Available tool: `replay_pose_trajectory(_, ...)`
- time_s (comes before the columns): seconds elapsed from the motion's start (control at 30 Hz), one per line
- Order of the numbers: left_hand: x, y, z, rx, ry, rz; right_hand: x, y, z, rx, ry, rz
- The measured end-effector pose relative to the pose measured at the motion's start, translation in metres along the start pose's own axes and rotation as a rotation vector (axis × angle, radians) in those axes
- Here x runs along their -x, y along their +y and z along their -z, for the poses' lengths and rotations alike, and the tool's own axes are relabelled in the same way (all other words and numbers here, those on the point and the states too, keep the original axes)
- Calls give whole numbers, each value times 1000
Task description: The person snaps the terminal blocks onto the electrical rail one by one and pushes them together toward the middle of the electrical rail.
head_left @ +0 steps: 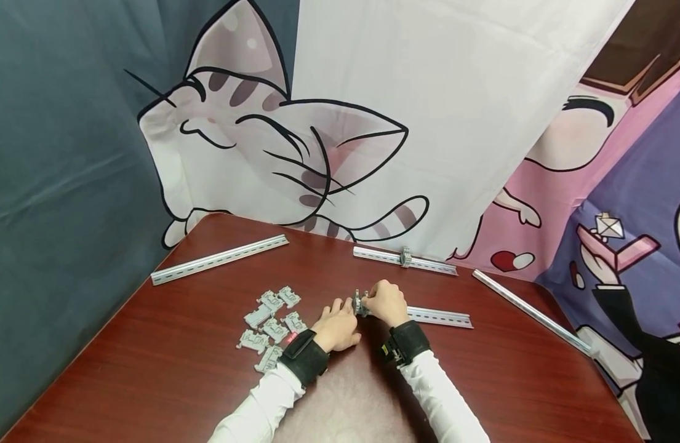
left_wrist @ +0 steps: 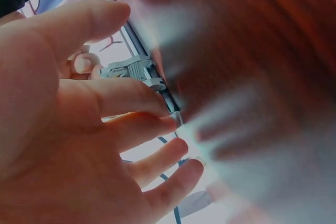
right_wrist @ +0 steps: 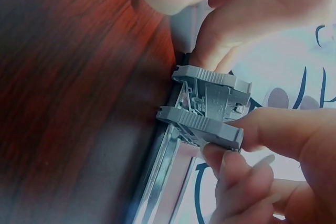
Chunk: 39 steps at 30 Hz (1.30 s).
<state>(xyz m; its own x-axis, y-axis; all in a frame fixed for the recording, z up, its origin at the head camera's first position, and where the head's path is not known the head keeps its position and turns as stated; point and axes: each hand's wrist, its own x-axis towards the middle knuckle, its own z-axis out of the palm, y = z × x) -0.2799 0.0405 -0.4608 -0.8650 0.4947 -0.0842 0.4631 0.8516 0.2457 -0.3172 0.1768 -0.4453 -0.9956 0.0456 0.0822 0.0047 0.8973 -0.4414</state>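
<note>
head view: the right hand [head_left: 388, 303] works at a pair of grey blocks [head_left: 359, 304] standing at the left end of the near metal rail [head_left: 439, 317]; loose blocks [head_left: 274, 331] lie to the left on the table [head_left: 168, 363]. left wrist: the left hand [left_wrist: 79, 114] has its fingers apart and fairly straight, tips beside the rail's end (whether they bear on it, i cannot tell). right wrist: right thumb and finger pinch the nearer block [right_wrist: 202, 125], a gap between it and the farther block [right_wrist: 210, 77]. best to hold it square, brace the rail and press evenly.
</note>
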Motion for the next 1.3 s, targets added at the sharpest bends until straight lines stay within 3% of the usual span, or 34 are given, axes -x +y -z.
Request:
replay_pose_trajectory(0.4,-1,1,3,16,-19,-1,-13,-2,3,101,-174,-19)
replay_pose_trajectory(0.8,-3,2,2,9,-12,-4,-15,-1,2,118,-240,18)
replay_pose_trajectory(1.3,-1,3,2,34,-32,31,-29,-1,-4,171,-295,-24)
